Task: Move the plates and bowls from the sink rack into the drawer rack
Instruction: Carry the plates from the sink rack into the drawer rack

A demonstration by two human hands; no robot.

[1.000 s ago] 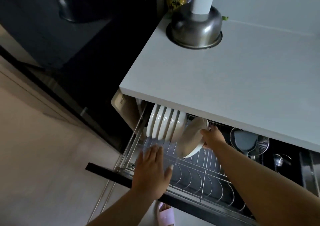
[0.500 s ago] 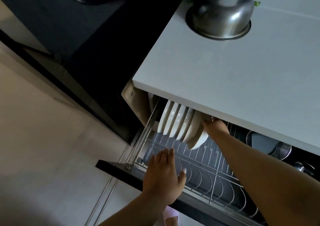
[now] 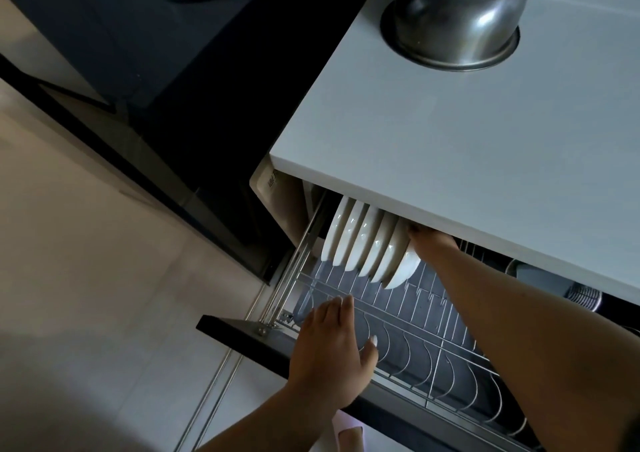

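Where a second ago the right hand (image 3: 431,243) held a plate tilted clear of the row, that plate (image 3: 403,268) now stands on edge in the rack (image 3: 433,313), the last of six and touching its neighbour. A half second ago it was already nearly seated. The hand sits at the plate's 1 o'clock, up under the counter (image 3: 467,160) lip; its fingers reach behind the rim and are hidden, so whether it grips the plate cannot be told. The left hand (image 3: 332,351) has stayed over the front rail at about 7 o'clock from the plates (image 3: 360,243), fingers straight and together, thumb out, holding nothing; whether it touches the wires is unclear.

All six plates are plain white with a glossy shine, leaning slightly toward 11 o'clock, packed close at the rack's far left end. Rows of curved wire slots toward 4 o'clock stand free.

On the cabinet side panel at 10 o'clock from the plates is a small label (image 3: 272,182); its print is too small to read. A steel bowl (image 3: 457,25) sits upside down on the counter at 12 o'clock, well apart from the rack.
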